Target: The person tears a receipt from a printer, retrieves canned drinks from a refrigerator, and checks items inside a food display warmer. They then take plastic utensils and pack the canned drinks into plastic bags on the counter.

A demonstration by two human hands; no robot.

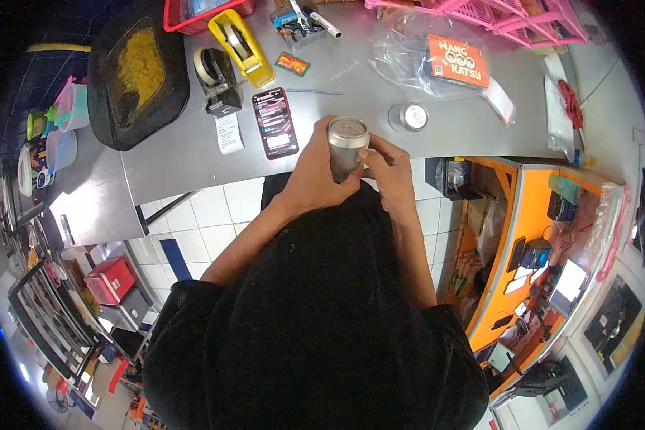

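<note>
A silver drink can (347, 147) is held upright just in front of my body, near the front edge of the grey metal table (172, 168). My left hand (314, 170) is wrapped round its left side. From the right, my right hand (392, 172) grips the can with bent fingers, its thumb pressed to the can's side. The top with its tab faces up, and the lower part is partly hidden by my fingers. A second silver can (413, 116) stands on the table to the right, apart from my hands. Left of the held can lies a phone (274, 123) with its screen lit.
Behind the phone are a yellow tape dispenser (245, 50), a black tape dispenser (218, 82) and a paper receipt (228, 135). An orange box (457, 61) sits on clear plastic at the back right. Pink baskets (509, 21) line the far edge. A black cushioned item (100, 107) is at left.
</note>
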